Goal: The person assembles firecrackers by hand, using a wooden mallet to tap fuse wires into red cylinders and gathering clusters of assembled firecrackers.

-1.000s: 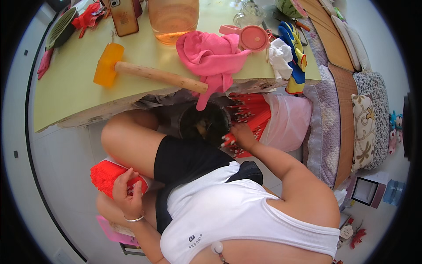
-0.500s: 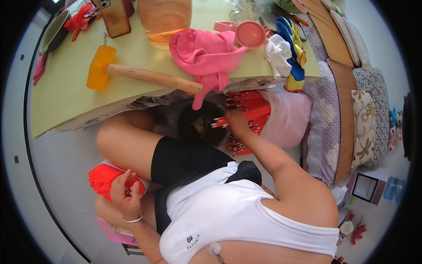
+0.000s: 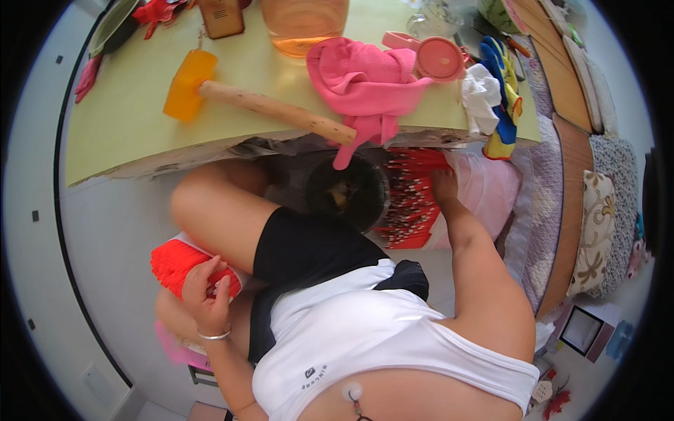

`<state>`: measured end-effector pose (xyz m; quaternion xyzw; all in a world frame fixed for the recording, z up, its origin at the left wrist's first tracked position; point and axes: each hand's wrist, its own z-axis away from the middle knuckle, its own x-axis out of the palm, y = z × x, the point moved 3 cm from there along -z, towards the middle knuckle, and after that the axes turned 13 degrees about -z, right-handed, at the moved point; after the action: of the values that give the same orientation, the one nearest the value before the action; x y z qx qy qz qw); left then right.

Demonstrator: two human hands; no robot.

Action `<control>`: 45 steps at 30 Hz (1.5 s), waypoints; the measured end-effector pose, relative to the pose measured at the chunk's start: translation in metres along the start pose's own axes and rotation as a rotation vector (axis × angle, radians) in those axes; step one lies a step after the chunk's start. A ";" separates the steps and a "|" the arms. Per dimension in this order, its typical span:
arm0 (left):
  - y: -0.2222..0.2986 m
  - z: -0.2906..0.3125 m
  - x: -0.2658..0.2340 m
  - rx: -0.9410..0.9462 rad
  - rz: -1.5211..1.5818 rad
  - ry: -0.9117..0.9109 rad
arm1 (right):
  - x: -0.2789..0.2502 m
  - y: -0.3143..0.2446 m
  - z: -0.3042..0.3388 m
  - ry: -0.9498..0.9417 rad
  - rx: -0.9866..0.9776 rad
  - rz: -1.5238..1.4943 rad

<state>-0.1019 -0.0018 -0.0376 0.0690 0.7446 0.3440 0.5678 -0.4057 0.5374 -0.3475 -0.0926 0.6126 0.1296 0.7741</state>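
Tabletop (image 3: pixel 126 133) spans the top; below its edge, a whitish-pink bag (image 3: pixel 488 186) surrounds many red sticks (image 3: pixel 407 207). Between the legs (image 3: pixel 225 214) lies a red bundle (image 3: pixel 174 265), the left hand (image 3: pixel 205 289) grasping its right end. The right hand (image 3: pixel 443 185) is over the sticks; whether it grips any, I cannot tell.
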 end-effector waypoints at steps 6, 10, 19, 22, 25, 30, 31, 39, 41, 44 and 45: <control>-0.012 -0.011 -0.007 -0.067 0.505 0.275 | 0.046 0.041 0.000 -0.167 0.144 0.045; -0.037 0.010 -0.040 -0.256 0.479 0.537 | 0.013 -0.037 0.014 -0.217 -0.366 -0.115; 0.005 0.018 -0.036 0.013 -0.271 0.208 | -0.030 -0.077 0.036 -0.502 -0.434 -0.057; -0.003 0.015 -0.031 0.082 -0.257 0.069 | -0.132 -0.173 0.033 -0.619 -0.407 -0.046; -0.004 0.011 -0.034 0.151 -0.233 -0.010 | -0.221 -0.257 0.046 -0.280 -0.635 -0.511; -0.006 0.007 -0.034 0.217 -0.205 0.017 | -0.305 -0.377 0.079 -0.345 -1.028 -1.111; -0.006 0.008 -0.036 0.210 -0.204 0.032 | -0.305 -0.395 0.086 -0.416 -1.009 -1.148; 0.000 0.016 -0.048 0.181 -0.140 0.005 | -0.288 -0.480 0.127 -0.443 -1.146 -1.256; -0.004 0.020 -0.044 0.155 -0.125 -0.017 | -0.284 -0.481 0.128 -0.590 -1.069 -1.305; -0.004 0.020 -0.044 0.149 -0.107 -0.024 | -0.276 -0.479 0.128 -0.712 -0.965 -1.424; -0.003 0.020 -0.043 0.150 -0.099 -0.022 | -0.272 -0.477 0.128 -0.739 -0.931 -1.469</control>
<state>-0.0680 -0.0165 -0.0072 0.0780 0.7645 0.2581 0.5856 -0.1962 0.0997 -0.0605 -0.7081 0.0034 -0.1379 0.6925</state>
